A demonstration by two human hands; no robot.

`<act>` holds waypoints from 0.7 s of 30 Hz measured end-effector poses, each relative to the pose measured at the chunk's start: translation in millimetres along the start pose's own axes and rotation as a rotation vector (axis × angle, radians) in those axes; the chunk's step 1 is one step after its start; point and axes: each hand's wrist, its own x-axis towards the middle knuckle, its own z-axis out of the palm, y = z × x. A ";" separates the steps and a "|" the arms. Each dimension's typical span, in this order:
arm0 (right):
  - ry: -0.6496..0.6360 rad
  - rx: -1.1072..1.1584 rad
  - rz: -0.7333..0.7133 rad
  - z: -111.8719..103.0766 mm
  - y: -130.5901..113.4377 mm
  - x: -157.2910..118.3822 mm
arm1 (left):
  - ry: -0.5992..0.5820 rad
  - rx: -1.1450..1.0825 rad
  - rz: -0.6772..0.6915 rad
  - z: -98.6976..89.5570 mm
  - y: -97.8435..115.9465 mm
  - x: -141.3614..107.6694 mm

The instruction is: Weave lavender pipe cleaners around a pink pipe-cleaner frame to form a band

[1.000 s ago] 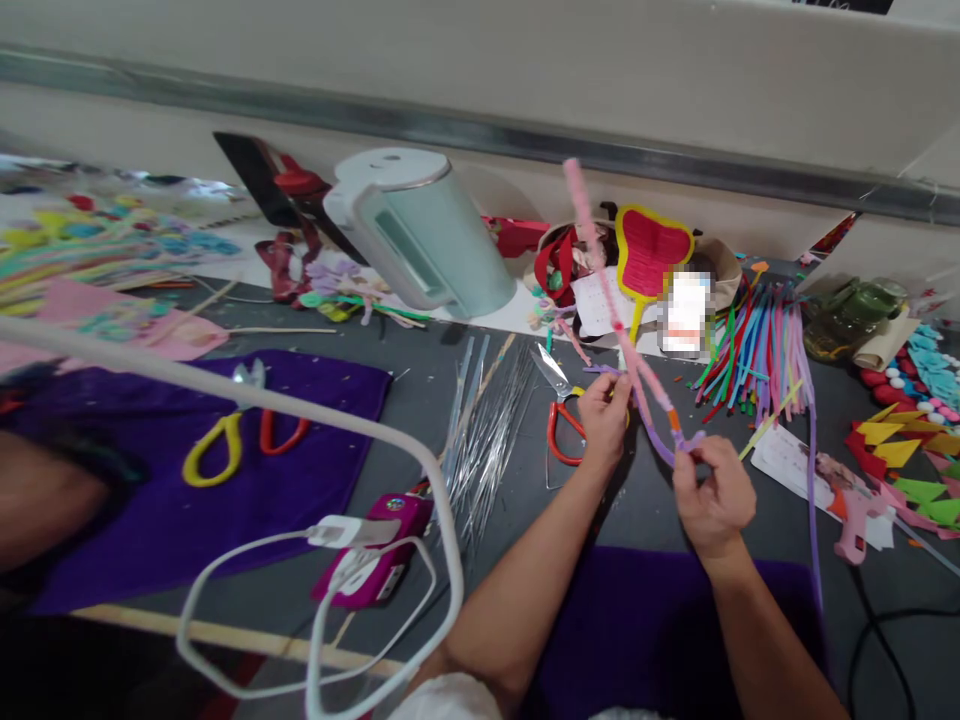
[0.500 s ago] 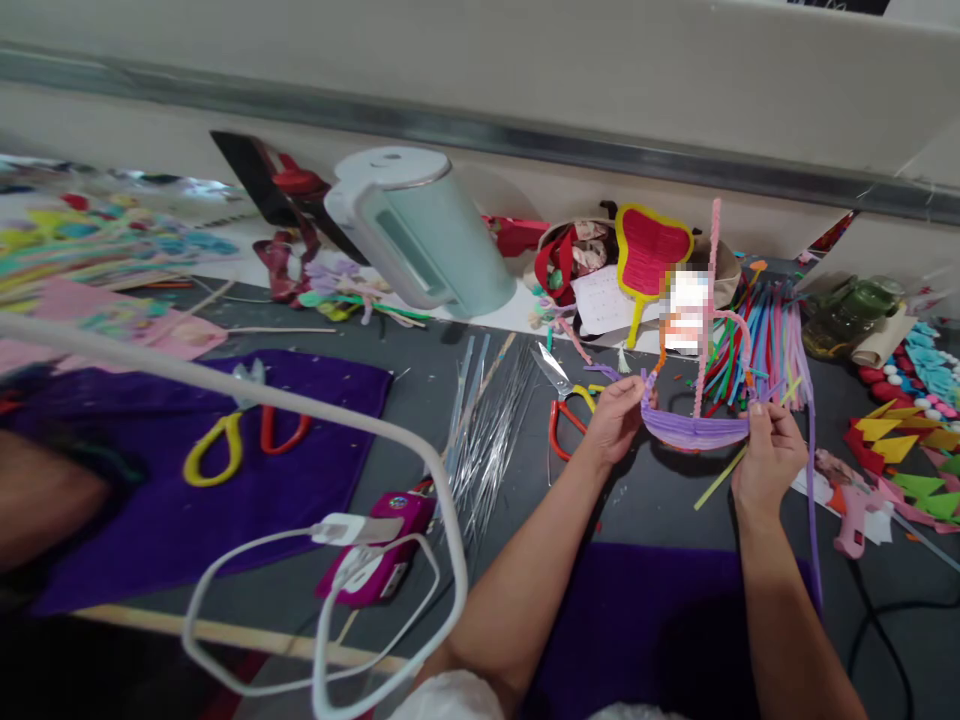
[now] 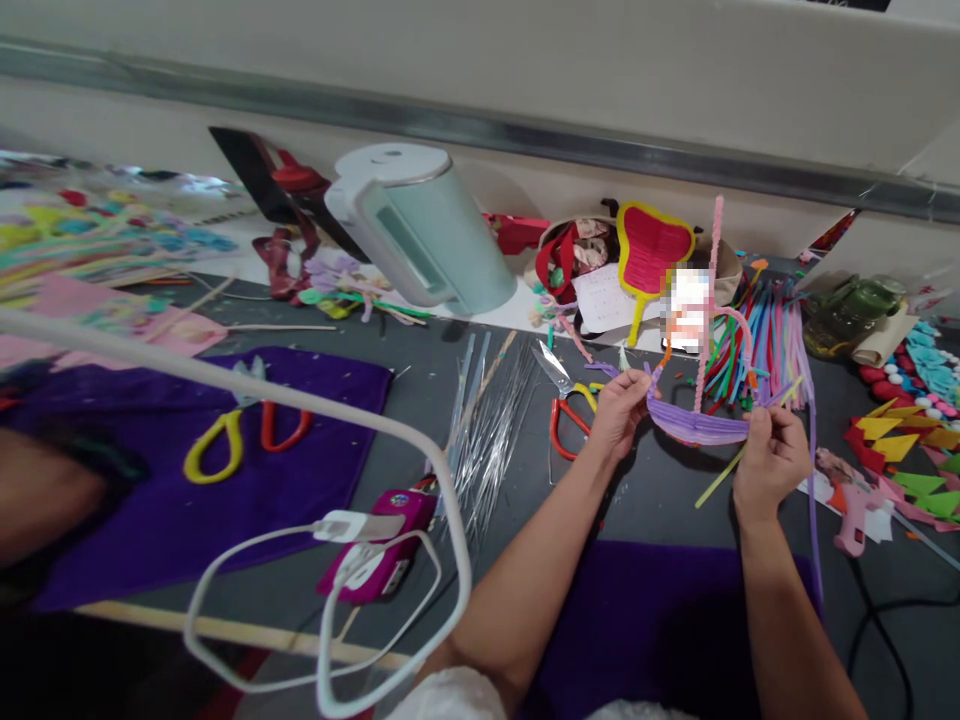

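A curved purple band made of pipe cleaners [image 3: 697, 426] is stretched between my two hands above the dark table. My left hand [image 3: 624, 408] pinches its left end, and my right hand [image 3: 772, 455] pinches the right end. From the band's middle a pink pipe cleaner [image 3: 716, 235] stands upright. Another pink strand [image 3: 742, 335] arches at the right, with bits of orange near both ends. Beneath my right hand lies a yellow-green strip [image 3: 718, 478]. Scissors with red and yellow handles [image 3: 564, 410] lie partly open to the left of my left hand.
A bundle of coloured pipe cleaners [image 3: 772, 340] lies behind my hands. Farther left are thin wires [image 3: 487, 450], a light-blue kettle [image 3: 450, 230], a magenta box [image 3: 382, 560] and looping white cable [image 3: 450, 500]. A pink glue gun [image 3: 851, 520] rests right. Another person's arm [image 3: 45, 490] shows left.
The purple band's left end and my left hand have shifted slightly right. My right hand has turned a little, its fingers curled closer. Both ends remain held.
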 end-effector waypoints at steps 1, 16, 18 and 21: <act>-0.010 -0.020 -0.037 -0.2 0.0 -1.9 | 0.052 0.021 0.041 0.1 -1.5 0.6; -0.319 -0.124 -0.704 -2.9 -24.7 -24.5 | 0.263 0.460 0.458 1.7 -9.0 -4.3; -0.385 -0.100 -0.736 -2.9 -31.5 -27.8 | 0.268 0.475 0.457 1.7 -8.9 -5.2; -0.453 -0.055 -0.743 -2.1 -38.0 -31.6 | 0.275 0.481 0.444 1.6 -8.4 -6.1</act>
